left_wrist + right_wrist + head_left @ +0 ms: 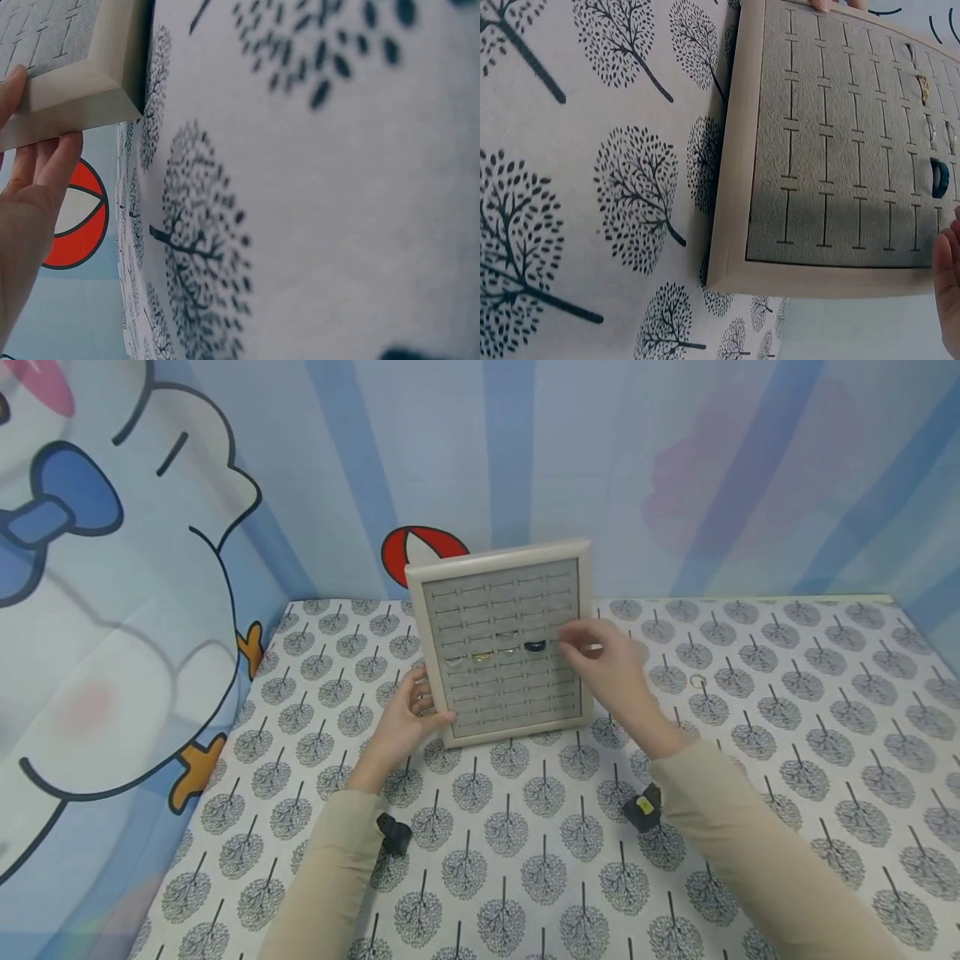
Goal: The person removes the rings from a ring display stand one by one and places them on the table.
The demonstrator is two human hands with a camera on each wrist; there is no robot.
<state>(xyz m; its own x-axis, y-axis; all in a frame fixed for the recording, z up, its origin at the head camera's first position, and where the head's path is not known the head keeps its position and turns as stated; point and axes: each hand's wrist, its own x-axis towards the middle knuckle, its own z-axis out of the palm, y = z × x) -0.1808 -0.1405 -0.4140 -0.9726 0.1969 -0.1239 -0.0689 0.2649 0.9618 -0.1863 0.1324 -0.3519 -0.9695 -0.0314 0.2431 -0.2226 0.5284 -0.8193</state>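
Left fingers (422,688) curled in grip; right fingers (587,628) bent, higher up

There's the tablecloth (510,864), pale, with row upon row of dark leafy trees (543,877) printed right across it! Behind it rises a light blue backdrop (600,443) with deeper blue stripes (510,452) and a faint pink patch (697,477), a red-and-white ball (442,541) printed low down. Over on the left, look, a big white cartoon figure (142,643) sports a blue bow tie (78,489) and orange feet (197,772).
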